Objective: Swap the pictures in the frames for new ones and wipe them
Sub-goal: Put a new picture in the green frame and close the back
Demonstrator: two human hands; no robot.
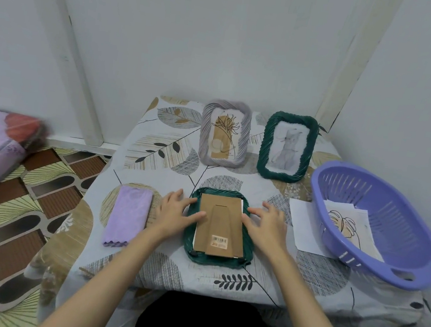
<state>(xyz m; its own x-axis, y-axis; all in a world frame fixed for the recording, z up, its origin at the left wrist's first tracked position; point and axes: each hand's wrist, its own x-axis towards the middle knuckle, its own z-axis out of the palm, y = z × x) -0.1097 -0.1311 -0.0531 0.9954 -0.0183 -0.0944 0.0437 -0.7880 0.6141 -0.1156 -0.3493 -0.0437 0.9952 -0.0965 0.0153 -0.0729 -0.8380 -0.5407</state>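
I am resting my left hand (174, 209) and right hand (266, 224) with fingers spread and relaxed, grasping nothing, fingertips touching the cardboard backing (220, 226) of a green frame (189, 238) lying face down on the tabletop (219, 283). A grey frame (224, 133) and a second green frame (287, 147) are standing upright near the wall. A folded purple cloth (126, 216) is lying to my left; a purple basket (374, 224) holding a leaf picture (347, 223) is sitting to my right, overlapping white sheets (301, 225).
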